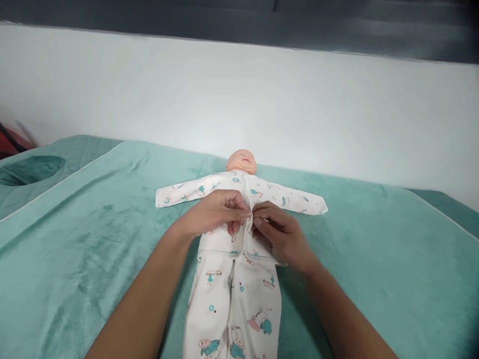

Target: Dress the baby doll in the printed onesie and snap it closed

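Plastic baby doll [241,162] flat on its back, head toward the far edge of the teal plush blanket [93,249], midway along it, sleeves spread wide. Left hand [217,212] pinches one front edge of the white cartoon-print baby jacket [262,192] at the chest. Right hand [279,232] pinches the opposite edge, fingertips almost meeting at the opening. Matching white printed trousers [239,299] run toward the near edge.

shirt front [220,244] part-hid, doll legs [234,319] cut btm
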The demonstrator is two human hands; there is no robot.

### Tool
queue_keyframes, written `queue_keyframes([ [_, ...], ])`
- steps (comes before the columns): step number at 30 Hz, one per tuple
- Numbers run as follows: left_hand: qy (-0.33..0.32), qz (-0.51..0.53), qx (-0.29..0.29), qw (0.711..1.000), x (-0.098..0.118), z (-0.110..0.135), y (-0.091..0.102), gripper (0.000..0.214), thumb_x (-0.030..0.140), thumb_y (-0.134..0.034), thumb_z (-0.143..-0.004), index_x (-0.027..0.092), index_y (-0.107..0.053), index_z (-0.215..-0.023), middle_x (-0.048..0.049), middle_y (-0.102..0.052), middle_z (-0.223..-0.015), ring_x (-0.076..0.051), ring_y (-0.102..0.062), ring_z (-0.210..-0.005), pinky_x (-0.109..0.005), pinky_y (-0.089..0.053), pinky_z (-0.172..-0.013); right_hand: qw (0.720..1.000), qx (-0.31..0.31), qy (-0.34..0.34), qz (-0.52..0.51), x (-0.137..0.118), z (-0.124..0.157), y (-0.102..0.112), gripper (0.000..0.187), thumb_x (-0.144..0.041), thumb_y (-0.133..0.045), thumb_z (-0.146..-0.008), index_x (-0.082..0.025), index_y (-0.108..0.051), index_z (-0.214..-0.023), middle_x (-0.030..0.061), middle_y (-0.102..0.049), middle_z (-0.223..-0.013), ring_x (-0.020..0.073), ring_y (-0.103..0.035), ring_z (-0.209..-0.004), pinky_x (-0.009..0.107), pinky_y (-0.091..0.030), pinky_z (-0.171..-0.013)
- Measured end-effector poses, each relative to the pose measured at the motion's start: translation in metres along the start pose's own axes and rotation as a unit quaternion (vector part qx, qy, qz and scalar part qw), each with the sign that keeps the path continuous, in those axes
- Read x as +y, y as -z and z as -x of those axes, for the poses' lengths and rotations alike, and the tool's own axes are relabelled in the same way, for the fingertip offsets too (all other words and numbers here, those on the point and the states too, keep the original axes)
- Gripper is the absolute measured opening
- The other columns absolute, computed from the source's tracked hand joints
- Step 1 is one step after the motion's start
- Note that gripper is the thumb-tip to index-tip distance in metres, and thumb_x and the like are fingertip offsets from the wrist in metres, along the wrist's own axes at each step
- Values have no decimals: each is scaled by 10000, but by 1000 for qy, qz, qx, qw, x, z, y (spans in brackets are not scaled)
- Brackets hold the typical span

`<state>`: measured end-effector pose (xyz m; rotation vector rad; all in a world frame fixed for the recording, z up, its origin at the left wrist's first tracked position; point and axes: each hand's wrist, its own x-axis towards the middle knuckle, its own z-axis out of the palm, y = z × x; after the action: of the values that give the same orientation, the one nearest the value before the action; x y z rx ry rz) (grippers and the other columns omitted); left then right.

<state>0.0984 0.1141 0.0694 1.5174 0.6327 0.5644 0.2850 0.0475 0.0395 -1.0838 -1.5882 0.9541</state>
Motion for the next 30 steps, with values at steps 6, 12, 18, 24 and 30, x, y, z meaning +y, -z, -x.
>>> queue_keyframes([
  [6,12,-20,8,1000,2,1,0,224,349,-677,-807,175,-546,-754,26,-590,-597,-102,-575,-538,-233,-484,-515,991,62,49,104,12,0,-8,88,-225,-651,-828,-229,-570,-863,7,-606,-897,136,-539,-763,280,-432,-682],
  [12,45,-118,34,991,10,4,-6,245,369,-675,-767,189,-521,-706,37,-564,-585,-114,-593,-529,-225,-452,-497,988,85,35,125,16,2,-13,118,-280,-666,-823,-227,-567,-860,19,-619,-881,155,-556,-781,293,-444,-707],
  [18,40,-130,37,990,6,5,-6,102,217,-590,-778,208,-489,-770,47,-585,-650,-121,-635,-554,-226,-480,-515,990,105,2,95,17,4,-16,158,-271,-695,-788,-231,-587,-896,15,-614,-858,152,-557,-777,289,-452,-699],
  [24,45,-92,17,995,7,6,-2,97,135,-523,-763,209,-487,-815,40,-613,-683,-134,-673,-600,-245,-542,-568,992,97,-6,79,14,3,-15,141,-241,-685,-787,-229,-585,-885,12,-603,-841,155,-560,-788,302,-456,-720],
  [30,37,-104,22,994,5,5,-2,109,102,-482,-749,202,-497,-791,44,-606,-625,-118,-649,-557,-217,-519,-532,995,88,-17,33,14,2,-13,131,-265,-678,-816,-225,-575,-889,18,-627,-878,155,-583,-812,303,-460,-746],
])
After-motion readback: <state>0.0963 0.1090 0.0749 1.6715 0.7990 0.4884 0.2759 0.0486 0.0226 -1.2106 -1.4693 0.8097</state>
